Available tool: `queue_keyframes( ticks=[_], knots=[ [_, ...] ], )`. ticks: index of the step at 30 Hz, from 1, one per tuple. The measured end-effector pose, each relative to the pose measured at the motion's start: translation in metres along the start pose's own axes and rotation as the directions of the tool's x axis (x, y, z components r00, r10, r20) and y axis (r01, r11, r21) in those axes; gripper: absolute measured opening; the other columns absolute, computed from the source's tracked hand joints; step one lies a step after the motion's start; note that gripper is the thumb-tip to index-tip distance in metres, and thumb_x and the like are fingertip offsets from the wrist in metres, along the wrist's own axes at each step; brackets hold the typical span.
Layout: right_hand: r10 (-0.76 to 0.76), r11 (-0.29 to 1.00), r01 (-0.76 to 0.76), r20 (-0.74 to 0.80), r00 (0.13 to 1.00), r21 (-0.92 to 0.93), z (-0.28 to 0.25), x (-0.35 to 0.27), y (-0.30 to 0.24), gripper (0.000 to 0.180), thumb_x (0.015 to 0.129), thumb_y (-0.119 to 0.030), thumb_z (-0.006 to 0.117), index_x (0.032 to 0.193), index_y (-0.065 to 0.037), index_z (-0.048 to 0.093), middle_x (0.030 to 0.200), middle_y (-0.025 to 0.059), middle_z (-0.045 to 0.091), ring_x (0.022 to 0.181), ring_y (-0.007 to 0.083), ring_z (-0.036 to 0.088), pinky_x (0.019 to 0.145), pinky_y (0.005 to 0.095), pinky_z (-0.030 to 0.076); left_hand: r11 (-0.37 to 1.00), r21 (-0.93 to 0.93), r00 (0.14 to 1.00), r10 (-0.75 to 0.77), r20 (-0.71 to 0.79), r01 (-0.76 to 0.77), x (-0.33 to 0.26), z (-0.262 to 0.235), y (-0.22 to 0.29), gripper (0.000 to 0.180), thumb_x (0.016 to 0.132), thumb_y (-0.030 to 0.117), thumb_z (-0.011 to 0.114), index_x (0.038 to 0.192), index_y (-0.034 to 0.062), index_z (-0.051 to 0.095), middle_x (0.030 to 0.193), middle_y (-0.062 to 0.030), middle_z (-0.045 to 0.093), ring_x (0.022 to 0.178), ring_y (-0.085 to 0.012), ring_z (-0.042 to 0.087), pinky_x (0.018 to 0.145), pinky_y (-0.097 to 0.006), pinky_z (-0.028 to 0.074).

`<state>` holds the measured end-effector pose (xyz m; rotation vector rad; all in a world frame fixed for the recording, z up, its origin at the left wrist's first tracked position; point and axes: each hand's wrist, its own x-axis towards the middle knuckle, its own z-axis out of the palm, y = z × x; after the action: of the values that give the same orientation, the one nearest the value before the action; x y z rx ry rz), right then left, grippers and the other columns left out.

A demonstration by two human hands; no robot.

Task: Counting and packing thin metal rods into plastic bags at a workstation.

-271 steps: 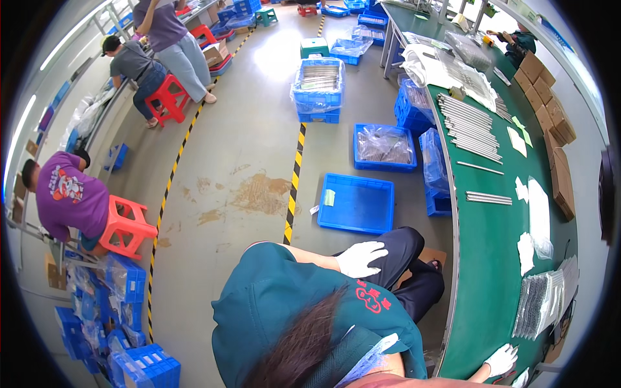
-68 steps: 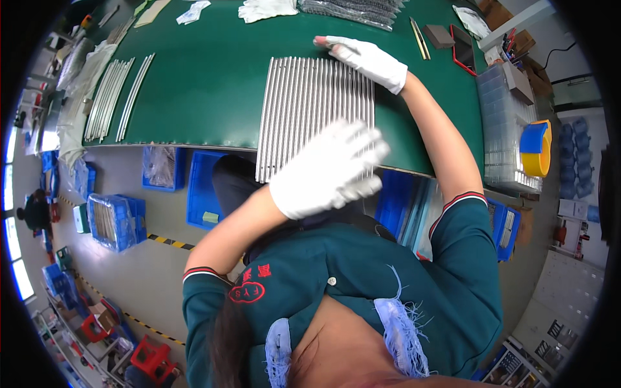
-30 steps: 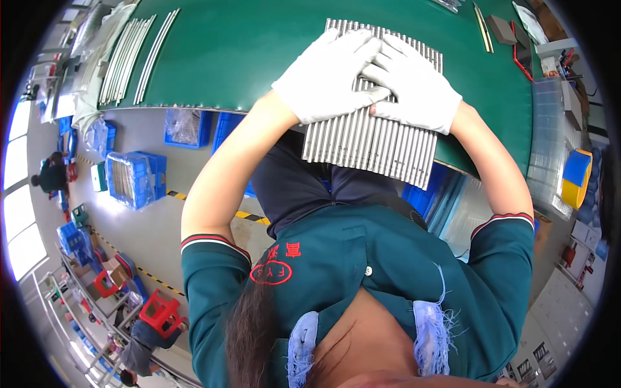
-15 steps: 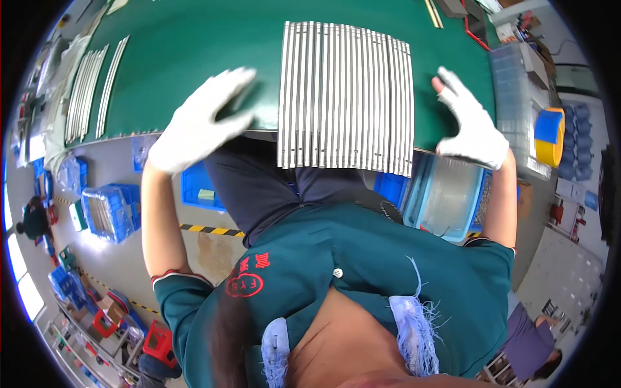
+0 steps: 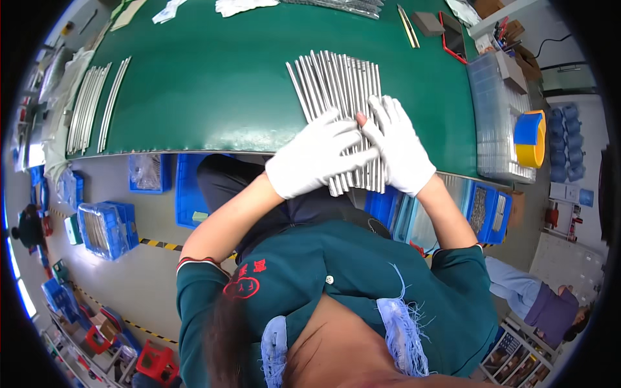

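A fanned bundle of slim silvery metal strips (image 5: 336,84) lies on the green table, its near ends sticking out past the front edge. My left hand (image 5: 317,155), in a white glove, presses against the bundle's left side, with its fingers reaching across the top of the strips. On the other side, my gloved right hand (image 5: 401,145) squeezes inward, fingers along the strips and a bare thumb tip showing. Between the two hands the strips are bunched close; their far ends spread apart. The undersides of the strips and the palms are hidden.
More strips (image 5: 87,110) lie at the table's left. A cutter (image 5: 408,27), a grey block (image 5: 427,24) and a red-edged phone-like device (image 5: 453,37) are at the back right. A clear plastic box (image 5: 495,116) and a yellow-blue tape roll (image 5: 530,139) stand right. Blue bins (image 5: 149,173) sit below.
Both hands have come inward onto the strips from either side. The flat, even row is now squeezed into a narrower, fanned bundle. The view has shifted, showing more of the table's far side.
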<state>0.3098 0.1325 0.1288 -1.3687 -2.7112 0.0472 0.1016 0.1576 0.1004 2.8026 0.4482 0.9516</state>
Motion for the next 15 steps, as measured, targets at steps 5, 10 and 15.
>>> queue_keyframes(
  ticks=[5, 10, 15],
  knots=[
    [-0.172, 0.983, 0.176, -0.067, 0.983, 0.057, 0.003, 0.014, -0.016, 0.069, 0.072, -0.028, 0.056, 0.133, 0.002, 0.040, 0.136, 0.0257, 0.037, 0.128, 0.0454, 0.033, 0.110, 0.0514, 0.020, 0.993, -0.051, 0.983, 0.096, -0.156, -0.105, 0.000, -0.006, 0.011, 0.044, 0.066, 0.020, 0.060, 0.110, 0.0258, 0.062, 0.071, -0.0011, 0.047, 0.062, -0.0209, 0.049, 0.057, -0.034, 0.040],
    [-0.045, 0.297, 0.230, -0.227, 0.973, 0.927, -0.025, 0.052, -0.024, 0.082, 0.073, -0.029, 0.070, 0.142, -0.005, 0.032, 0.134, 0.0160, 0.045, 0.127, 0.0290, 0.039, 0.107, 0.0382, 0.028, 0.934, -0.337, 0.935, -0.010, -0.354, -0.118, 0.049, -0.077, 0.022, 0.034, 0.066, 0.020, 0.069, 0.097, 0.0084, 0.062, 0.095, -0.0114, 0.064, 0.084, -0.0310, 0.062, 0.069, -0.040, 0.049],
    [0.254, -0.145, 0.450, -0.406, 0.878, 0.881, -0.016, 0.140, -0.030, 0.087, 0.073, -0.070, 0.054, 0.124, 0.001, 0.049, 0.116, 0.0077, 0.057, 0.106, 0.0126, 0.052, 0.094, 0.0280, 0.041, 0.618, -0.725, 0.642, -0.695, -0.324, 0.304, 0.070, -0.095, -0.023, 0.025, 0.078, 0.003, 0.069, 0.101, 0.0004, 0.061, 0.097, -0.0046, 0.068, 0.086, -0.0101, 0.063, 0.079, -0.024, 0.049]
  ],
)
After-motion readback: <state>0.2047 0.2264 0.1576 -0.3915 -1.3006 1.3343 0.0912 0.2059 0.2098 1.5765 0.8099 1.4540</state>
